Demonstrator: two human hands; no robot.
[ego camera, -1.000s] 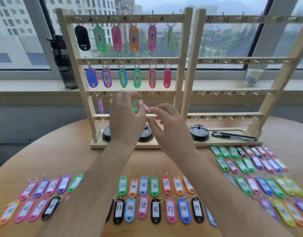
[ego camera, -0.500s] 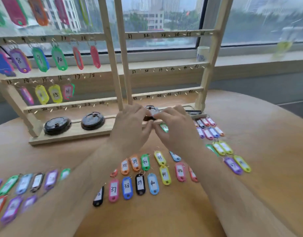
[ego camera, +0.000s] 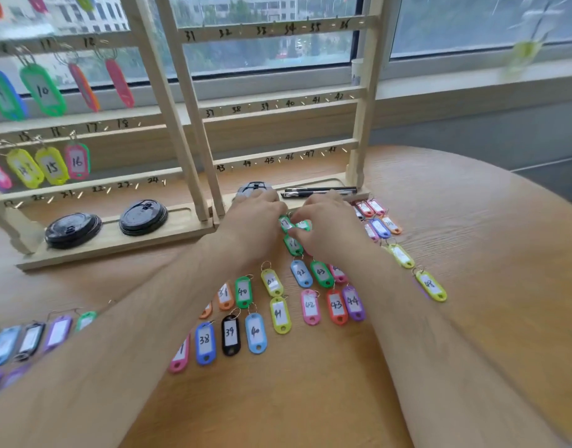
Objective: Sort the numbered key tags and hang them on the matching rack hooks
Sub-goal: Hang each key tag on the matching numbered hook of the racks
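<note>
From the head camera we see both hands low on the wooden surface (ego camera: 488,237), right in front of the right rack (ego camera: 364,124). The left hand (ego camera: 255,218) and the right hand (ego camera: 330,231) sit close together over a small bunch of green tags (ego camera: 286,223). The fingers bend down onto them, but we cannot tell if either grip is pinched on a tag or only touching. We think the hands are there to pick the next number, because tag 16 (ego camera: 77,161) hangs on the left rack (ego camera: 155,92) and hook 17 (ego camera: 105,128) beside it is bare. One green tag may say 17, but it is too blurry to be sure. Many more tags lie in neat rows on the surface, like the blue 38 (ego camera: 204,342), so each number is easy to find. A second ago the hands were up at the left rack's third bar. Half a second ago they were already down near this spot.
</note>
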